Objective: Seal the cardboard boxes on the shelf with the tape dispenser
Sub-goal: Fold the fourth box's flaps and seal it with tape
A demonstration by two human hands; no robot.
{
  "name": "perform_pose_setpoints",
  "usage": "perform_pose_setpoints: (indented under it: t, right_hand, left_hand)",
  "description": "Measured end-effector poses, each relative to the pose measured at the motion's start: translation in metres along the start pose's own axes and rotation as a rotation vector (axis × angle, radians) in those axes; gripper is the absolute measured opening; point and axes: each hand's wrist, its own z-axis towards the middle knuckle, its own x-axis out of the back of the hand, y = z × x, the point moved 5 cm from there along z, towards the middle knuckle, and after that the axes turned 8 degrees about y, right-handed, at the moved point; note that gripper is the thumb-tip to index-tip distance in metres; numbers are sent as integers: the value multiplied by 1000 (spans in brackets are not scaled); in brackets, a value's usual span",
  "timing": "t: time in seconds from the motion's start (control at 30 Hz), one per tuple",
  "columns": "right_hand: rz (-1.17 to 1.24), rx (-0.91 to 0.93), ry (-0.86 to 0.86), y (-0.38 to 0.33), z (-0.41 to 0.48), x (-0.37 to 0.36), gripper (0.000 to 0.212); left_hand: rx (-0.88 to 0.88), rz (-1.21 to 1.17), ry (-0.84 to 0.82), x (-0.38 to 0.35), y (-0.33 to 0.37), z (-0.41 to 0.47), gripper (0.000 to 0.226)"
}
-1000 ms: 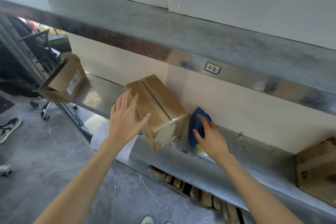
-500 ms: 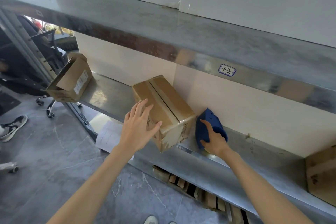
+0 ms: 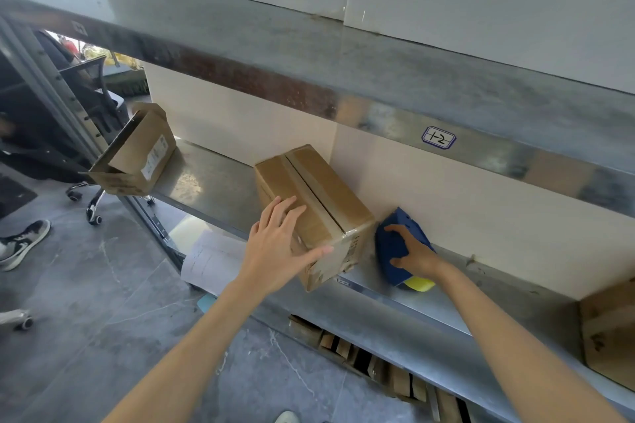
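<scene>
A closed brown cardboard box [image 3: 319,189] sits in the middle of the metal shelf [image 3: 206,182], its top seam taped. My left hand [image 3: 278,247] rests flat on the box's near left side, fingers straight. To the right of the box a blue tape dispenser [image 3: 395,244] with a yellow part at its base stands against the back wall. My right hand [image 3: 412,251] grips it, fingers and thumb curled round its body. An open cardboard box [image 3: 137,154] hangs over the shelf's left end.
Another cardboard box [image 3: 608,333] sits at the right edge of the shelf. A higher shelf [image 3: 343,55] with a label overhangs. Wooden pieces [image 3: 378,367] lie below. An office chair [image 3: 92,96], a person's shoe [image 3: 24,244] and a paper sheet [image 3: 213,261] are at the left.
My left hand has moved up onto the box's side. My right hand has closed further round the tape dispenser. The camera has shifted slightly left.
</scene>
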Motion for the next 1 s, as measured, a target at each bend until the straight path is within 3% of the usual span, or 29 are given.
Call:
perform_pose_setpoints:
  t: [0.13, 0.27, 0.37, 0.6, 0.77, 0.9, 1.0]
  right_hand:
    - [-9, -34, 34, 1, -1, -7, 64]
    - [42, -31, 98, 2, -8, -11, 62]
    - [30, 24, 176, -6, -20, 1, 48]
    - [0, 191, 298, -45, -55, 45, 59]
    - [2, 245, 374, -70, -80, 62, 51]
    - [59, 280, 524, -98, -102, 74, 46]
    - [11, 358, 621, -117, -112, 77, 40]
  left_hand:
    - [-4, -24, -21, -6, -2, -4, 106]
    - [-11, -91, -5, -5, -6, -4, 93]
    - [2, -151, 1, 0, -11, -1, 88]
    - [8, -188, -20, 1, -11, 0, 89]
    - [11, -174, 5, 4, -8, -1, 87]
    - [-19, -181, -41, 6, -5, -2, 97]
    - [-40, -187, -65, 8, -5, -3, 91]
